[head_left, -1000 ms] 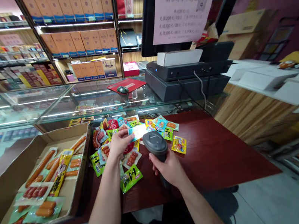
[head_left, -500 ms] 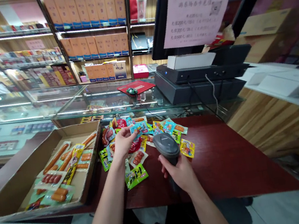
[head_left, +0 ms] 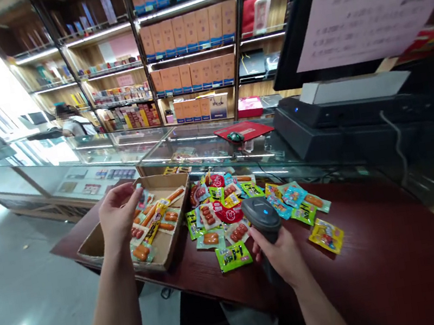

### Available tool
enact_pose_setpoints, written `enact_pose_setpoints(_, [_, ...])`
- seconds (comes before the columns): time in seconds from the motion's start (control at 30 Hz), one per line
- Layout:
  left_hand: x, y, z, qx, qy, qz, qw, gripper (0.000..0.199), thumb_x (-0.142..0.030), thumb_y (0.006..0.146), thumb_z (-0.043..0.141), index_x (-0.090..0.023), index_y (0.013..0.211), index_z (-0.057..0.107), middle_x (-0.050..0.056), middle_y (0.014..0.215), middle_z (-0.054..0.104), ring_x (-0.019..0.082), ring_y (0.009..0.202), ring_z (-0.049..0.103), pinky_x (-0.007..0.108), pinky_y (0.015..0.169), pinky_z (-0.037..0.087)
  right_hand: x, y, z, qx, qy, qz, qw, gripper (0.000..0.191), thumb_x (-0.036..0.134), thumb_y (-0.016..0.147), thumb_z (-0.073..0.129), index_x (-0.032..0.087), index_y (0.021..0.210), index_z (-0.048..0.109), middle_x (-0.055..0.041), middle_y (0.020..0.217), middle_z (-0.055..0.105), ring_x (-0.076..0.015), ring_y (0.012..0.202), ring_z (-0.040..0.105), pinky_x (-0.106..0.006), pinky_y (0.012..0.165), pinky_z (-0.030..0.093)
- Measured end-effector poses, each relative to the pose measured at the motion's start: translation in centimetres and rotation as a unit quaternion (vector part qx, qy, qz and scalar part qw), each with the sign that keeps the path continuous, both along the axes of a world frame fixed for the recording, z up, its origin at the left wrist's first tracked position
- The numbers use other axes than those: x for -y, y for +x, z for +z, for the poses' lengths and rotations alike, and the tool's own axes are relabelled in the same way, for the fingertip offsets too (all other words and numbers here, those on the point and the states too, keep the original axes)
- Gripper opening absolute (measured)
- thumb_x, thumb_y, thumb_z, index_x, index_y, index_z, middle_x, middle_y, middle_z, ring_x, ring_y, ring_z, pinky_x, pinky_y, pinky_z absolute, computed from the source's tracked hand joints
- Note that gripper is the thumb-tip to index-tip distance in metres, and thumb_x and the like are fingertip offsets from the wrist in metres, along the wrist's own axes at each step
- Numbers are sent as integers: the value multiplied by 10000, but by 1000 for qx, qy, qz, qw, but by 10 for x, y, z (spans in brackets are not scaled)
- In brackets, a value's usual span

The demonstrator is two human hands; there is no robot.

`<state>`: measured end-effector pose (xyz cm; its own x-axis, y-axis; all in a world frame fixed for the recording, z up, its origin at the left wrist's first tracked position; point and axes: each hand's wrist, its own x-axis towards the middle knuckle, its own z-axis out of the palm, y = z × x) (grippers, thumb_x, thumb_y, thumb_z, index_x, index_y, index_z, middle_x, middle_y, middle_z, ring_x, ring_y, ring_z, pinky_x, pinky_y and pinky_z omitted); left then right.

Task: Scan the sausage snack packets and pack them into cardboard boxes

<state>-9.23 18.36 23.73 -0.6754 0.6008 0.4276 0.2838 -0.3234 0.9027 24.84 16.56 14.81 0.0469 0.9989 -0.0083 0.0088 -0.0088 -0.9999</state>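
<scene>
At eleven o'clock, over the open cardboard box [head_left: 178, 239], the left hand [head_left: 115, 214] has thumb and fingers nearly closed on a small packet [head_left: 139, 187], mostly hidden; a light pinch on slick wrapping could let it slip. The sausage packs [head_left: 142, 252] inside lie loosely overlapped, so a dropped one could slide among them and be hard to tell apart. Near twelve, the right hand [head_left: 285, 255] is wrapped round the handle of a dark scanner [head_left: 262, 213], whose head covers part of the snack pile [head_left: 231, 211]; swung low, it could knock packets aside or mix the groups. A green packet [head_left: 234, 257] near the table edge [head_left: 204, 292] could be brushed off by a sleeveless forearm. Towards one, a yellow packet [head_left: 326, 236] lies apart. Beyond, the glass counter [head_left: 199, 157], a red mat [head_left: 255, 128] and, at one, the black monitor [head_left: 290, 41] block reach forward
</scene>
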Motion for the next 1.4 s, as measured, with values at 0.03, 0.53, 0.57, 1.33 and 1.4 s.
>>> enact_pose_setpoints(0.03, [0,1,-1,-2,-8,4,1000,543,-456,573,887,-142,982,721,43,864,712,148,745,657,282,726,555,0,-1,1,2,1,0,1000,455,618,722,777,202,785,603,-12,525,637,-190,388,587,-288,392,474])
enact_pose_setpoints(0.53, [-62,217,-41,-25,-86,-327,941,323,-387,710,811,-171,937,733,78,956,745,186,812,687,283,712,539,14,79,9,26,-16,-127,991,496,628,680,787,162,749,632,-14,497,619,-150,367,565,-241,377,442])
enact_pose_setpoints(0.57, [-64,236,-48,-36,-95,-355,930,309,-382,730,794,-175,950,732,80,978,743,188,812,688,286,706,540,16,86,9,30,-17,-140,990,489,622,678,790,164,743,632,-17,495,621,-153,369,567,-244,379,447])
enact_pose_setpoints(1.33, [-66,363,-120,-405,-311,-452,731,460,-295,759,758,-148,1183,658,159,1072,735,297,1004,690,353,854,507,28,131,-4,37,-13,-198,979,458,590,715,772,150,773,657,-19,497,627,-162,373,583,-241,382,472])
enact_pose_setpoints(1.4, [-66,342,-116,-419,-320,-430,733,372,-295,752,763,-158,1090,688,151,1007,747,306,964,697,362,828,506,27,121,-4,39,-19,-183,982,466,601,708,771,155,767,648,-22,496,628,-167,371,585,-242,374,463])
